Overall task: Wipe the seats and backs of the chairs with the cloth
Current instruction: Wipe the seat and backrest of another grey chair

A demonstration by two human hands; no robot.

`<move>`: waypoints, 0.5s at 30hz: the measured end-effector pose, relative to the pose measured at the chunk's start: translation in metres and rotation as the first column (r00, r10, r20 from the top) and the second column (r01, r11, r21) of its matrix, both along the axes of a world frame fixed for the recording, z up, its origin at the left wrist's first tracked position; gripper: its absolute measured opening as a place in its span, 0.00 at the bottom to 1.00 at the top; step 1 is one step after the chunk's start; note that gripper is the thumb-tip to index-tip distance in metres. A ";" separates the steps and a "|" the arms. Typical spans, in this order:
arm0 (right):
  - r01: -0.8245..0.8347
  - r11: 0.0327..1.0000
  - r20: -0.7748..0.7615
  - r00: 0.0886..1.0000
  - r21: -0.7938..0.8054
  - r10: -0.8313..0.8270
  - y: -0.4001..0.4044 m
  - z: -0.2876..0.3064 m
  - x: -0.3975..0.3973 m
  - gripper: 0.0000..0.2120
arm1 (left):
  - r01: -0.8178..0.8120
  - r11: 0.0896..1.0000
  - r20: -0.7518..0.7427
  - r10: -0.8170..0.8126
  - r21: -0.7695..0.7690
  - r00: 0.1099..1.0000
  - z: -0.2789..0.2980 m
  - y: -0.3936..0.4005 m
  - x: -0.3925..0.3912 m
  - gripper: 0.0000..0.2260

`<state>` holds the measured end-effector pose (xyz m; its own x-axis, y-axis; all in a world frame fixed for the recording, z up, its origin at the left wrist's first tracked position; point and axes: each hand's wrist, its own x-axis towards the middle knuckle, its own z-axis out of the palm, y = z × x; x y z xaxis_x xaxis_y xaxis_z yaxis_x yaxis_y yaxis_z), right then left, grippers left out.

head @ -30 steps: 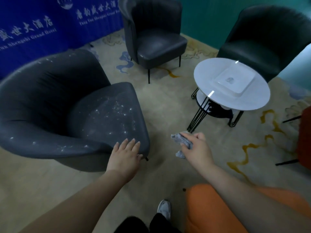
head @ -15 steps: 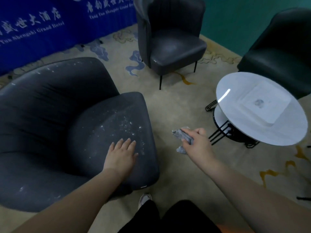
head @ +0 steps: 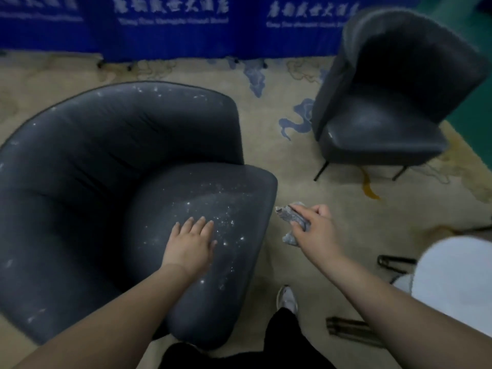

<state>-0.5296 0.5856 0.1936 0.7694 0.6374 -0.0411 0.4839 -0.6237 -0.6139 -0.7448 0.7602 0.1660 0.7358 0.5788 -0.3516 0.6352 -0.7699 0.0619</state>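
Note:
A dark grey armchair [head: 87, 166] with a curved back fills the left half of the view; white specks dust its seat and the top of its back. My left hand [head: 190, 245] rests flat on the seat, fingers straight. My right hand [head: 315, 230] grips a crumpled grey cloth [head: 291, 218] in the air just right of the seat's front edge, over the carpet. A second dark grey chair [head: 386, 129] on thin black legs stands at the upper right.
A round white table [head: 458, 278] on a black wire frame cuts in at the right edge. A blue banner [head: 173, 25] with white lettering runs along the back. Beige patterned carpet covers the floor. My shoe [head: 287, 299] is beside the armchair's front.
The view has swung left and closer to the armchair. My left hand has slid from the seat's front edge further onto the seat. My right hand still holds the cloth beside the seat.

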 end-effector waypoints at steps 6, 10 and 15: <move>-0.298 0.954 0.006 0.954 -0.018 0.298 0.049 0.013 0.074 0.18 | -0.326 0.945 -0.004 0.326 -0.027 0.945 0.004 -0.027 0.029 0.25; -0.449 0.893 -0.062 0.893 -0.034 0.446 0.084 0.004 0.081 0.19 | -0.488 0.872 -0.013 0.488 -0.037 0.873 0.006 -0.038 0.021 0.25; -0.627 0.778 -0.087 0.778 -0.042 0.622 0.132 -0.013 0.062 0.19 | -0.660 0.750 -0.045 0.658 -0.048 0.752 -0.003 -0.043 -0.004 0.25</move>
